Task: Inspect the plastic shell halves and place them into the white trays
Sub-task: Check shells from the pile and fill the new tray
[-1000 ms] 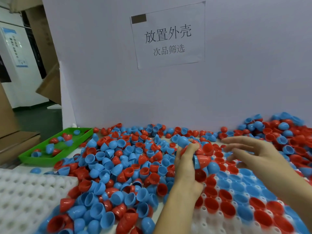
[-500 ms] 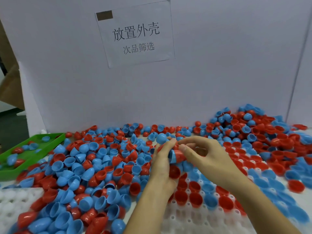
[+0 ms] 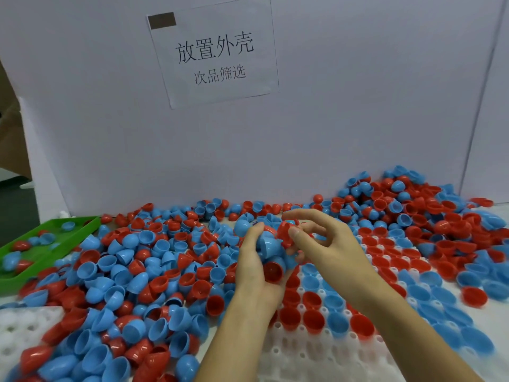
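Observation:
Red and blue plastic shell halves (image 3: 132, 271) lie in a deep loose pile across the table. My left hand (image 3: 253, 266) is cupped round a handful of shells, blue shell halves (image 3: 268, 245) on top and a red one (image 3: 272, 271) below. My right hand (image 3: 325, 244) pinches a red shell half (image 3: 285, 232) between thumb and forefinger, right against that handful. Under both hands lies a white tray (image 3: 300, 354) whose pockets hold red and blue halves, open side up. A second white tray (image 3: 16, 334) shows at the lower left.
A green tray (image 3: 55, 241) holding a few shells sits at the far left. A white board with a paper sign (image 3: 214, 51) walls off the back. More shells are heaped at the back right (image 3: 407, 205) and spill over the filled tray's right side.
My right hand came in from the right and closed thumb and forefinger on a red shell half at my left hand's handful. The view swung to the right.

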